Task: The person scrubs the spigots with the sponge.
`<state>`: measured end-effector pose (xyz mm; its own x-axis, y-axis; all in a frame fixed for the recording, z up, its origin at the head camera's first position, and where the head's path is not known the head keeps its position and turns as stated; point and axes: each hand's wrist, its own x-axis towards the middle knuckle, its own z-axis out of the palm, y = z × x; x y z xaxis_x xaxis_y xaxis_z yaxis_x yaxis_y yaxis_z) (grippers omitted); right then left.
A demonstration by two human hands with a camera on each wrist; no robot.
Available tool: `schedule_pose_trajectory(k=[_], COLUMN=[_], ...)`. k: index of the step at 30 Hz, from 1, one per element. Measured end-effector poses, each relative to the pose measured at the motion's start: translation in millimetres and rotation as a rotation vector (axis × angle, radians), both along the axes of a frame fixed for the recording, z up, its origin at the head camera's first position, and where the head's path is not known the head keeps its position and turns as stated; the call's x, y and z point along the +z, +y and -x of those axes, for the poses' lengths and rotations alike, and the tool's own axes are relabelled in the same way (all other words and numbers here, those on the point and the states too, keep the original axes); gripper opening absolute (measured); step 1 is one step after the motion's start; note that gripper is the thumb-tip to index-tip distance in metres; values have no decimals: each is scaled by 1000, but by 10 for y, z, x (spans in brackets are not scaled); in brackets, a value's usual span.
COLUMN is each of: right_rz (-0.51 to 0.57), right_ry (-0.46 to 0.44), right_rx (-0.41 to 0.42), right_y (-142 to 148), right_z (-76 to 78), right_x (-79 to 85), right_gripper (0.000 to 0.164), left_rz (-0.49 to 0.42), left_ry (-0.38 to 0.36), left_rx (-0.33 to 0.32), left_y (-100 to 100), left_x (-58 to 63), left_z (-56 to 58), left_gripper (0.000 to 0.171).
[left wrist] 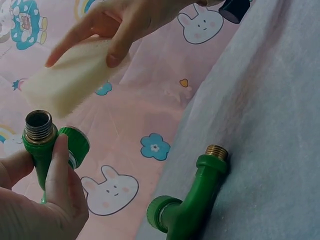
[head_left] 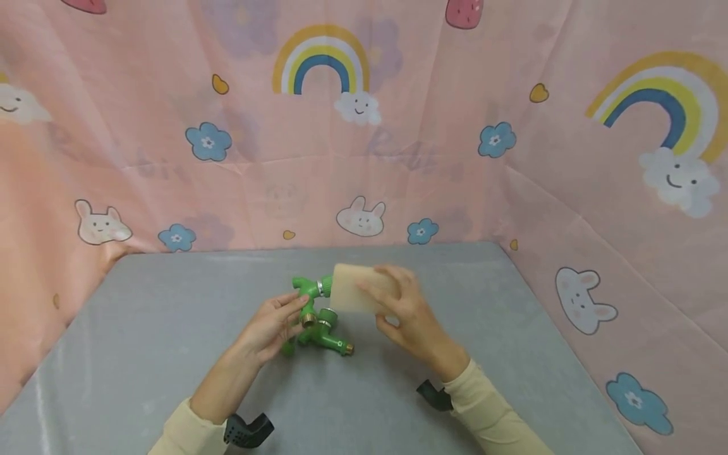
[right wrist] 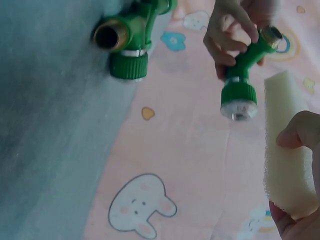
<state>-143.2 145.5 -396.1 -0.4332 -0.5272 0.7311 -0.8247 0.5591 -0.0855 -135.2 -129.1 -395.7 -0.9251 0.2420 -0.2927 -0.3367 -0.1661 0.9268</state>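
My left hand (head_left: pixel 272 330) pinches a green tap (head_left: pixel 309 290) between thumb and fingers, above the table. In the left wrist view its threaded brass end (left wrist: pixel 39 126) points up toward the camera. My right hand (head_left: pixel 414 311) grips a cream sponge (head_left: pixel 348 289) by its sides, thumb on one face in the right wrist view. In the head view the sponge's left edge overlaps the round ribbed cap of the held tap, while the right wrist view shows a gap between them. A second green tap (head_left: pixel 327 339) with a brass end lies on the table just below the left hand.
A grey cloth-covered table (head_left: pixel 170 354) spreads under both hands. Behind it and along the sides hangs a pink printed curtain (head_left: pixel 250 189). Black curved pieces (head_left: pixel 250 431) sit at both wrists, by the cream sleeves (head_left: pixel 190 433).
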Motion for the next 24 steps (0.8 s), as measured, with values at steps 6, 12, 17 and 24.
schedule_pose_trajectory(k=[6, 12, 17, 24], right_rz=[-78, -75, -41, 144], right_ry=[48, 29, -5, -273], right_rx=[6, -26, -50, -9], right_y=[-113, -117, -28, 82], right_z=[-37, -35, 9, 41], right_x=[-91, -116, -78, -28], right_gripper=[74, 75, 72, 68], left_rz=[-87, -118, -46, 195], left_ry=[18, 15, 19, 187], left_rx=[-94, -125, -88, -93], left_y=[6, 11, 1, 43], left_x=[-24, -18, -18, -76], left_z=[-44, -42, -29, -10], left_gripper=[58, 56, 62, 58])
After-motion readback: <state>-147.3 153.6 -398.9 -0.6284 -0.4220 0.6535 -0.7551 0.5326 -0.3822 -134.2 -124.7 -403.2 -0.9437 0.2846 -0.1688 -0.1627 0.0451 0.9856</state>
